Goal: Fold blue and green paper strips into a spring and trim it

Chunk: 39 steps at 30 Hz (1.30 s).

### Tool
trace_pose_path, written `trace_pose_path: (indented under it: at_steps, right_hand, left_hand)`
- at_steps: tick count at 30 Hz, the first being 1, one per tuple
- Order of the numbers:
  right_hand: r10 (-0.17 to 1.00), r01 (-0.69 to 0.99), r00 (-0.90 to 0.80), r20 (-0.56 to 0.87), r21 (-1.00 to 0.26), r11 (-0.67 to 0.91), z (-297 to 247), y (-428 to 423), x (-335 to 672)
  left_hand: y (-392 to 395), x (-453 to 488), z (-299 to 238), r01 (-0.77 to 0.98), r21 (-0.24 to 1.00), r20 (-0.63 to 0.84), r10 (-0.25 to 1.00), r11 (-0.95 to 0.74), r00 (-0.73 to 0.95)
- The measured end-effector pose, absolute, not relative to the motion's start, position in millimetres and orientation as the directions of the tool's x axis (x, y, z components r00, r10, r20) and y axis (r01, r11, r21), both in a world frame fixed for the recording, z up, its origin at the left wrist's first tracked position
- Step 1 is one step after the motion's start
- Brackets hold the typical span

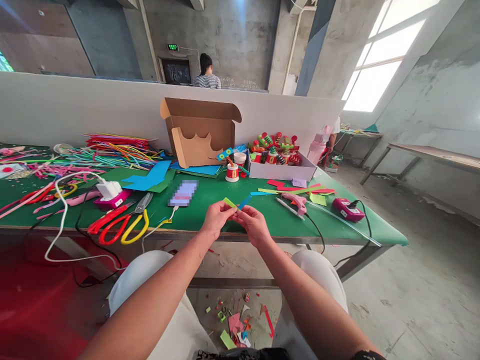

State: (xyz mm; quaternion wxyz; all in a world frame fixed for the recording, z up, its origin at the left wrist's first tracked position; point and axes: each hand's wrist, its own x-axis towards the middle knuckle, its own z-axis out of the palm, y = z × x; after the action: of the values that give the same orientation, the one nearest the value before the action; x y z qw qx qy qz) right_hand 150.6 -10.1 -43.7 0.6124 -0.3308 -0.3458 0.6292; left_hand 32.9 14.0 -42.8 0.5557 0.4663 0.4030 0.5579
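Observation:
Above the table's front edge, my left hand [217,219] pinches a yellow-green paper strip [229,202]. My right hand [254,223] meets it fingertip to fingertip, closed on a blue paper strip [245,202]. The strips come together between the fingers, where the join is mostly hidden. To the right of my hands lie a pink hot glue gun [297,202], a white pen-like stick [290,209] and several coloured paper strips [315,190]. Behind them stands a decorated paper cup [232,173] with folded paper springs.
Red-and-yellow-handled scissors [131,222], a phone [183,193] and a charger cable lie left. Pipe cleaners [120,150] pile up behind. An open cardboard box [202,132] and a white box [283,171] of paper figures stand at the back. A power socket [348,209] sits right.

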Motion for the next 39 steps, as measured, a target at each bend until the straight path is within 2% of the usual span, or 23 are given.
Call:
trace_pose_path:
  at_steps: [15,22,31,39]
  right_hand:
    - [0.998,-0.604,-0.036,-0.046,-0.795,-0.058,-42.6,-9.2,150.6]
    - [0.998,-0.592,0.004,-0.061,-0.804,-0.047,-46.3,-7.5,152.3]
    - [0.998,-0.604,-0.007,-0.065,-0.795,-0.056,-46.6,-5.5,153.0]
    - [1.0,-0.485,-0.01,0.01,-0.875,0.003,-44.1,-9.7,154.0]
  left_hand:
    - [13.7,32.5,-43.4,-0.293,0.955,0.063,0.995,-0.04,0.071]
    - [11.5,33.9,-41.5,-0.273,0.959,0.101,0.993,-0.081,0.06]
    - [8.5,33.3,-36.5,-0.378,0.925,0.012,0.995,0.028,0.103]
    - [9.1,33.1,-39.0,-0.347,0.938,0.034,0.994,0.003,0.1]
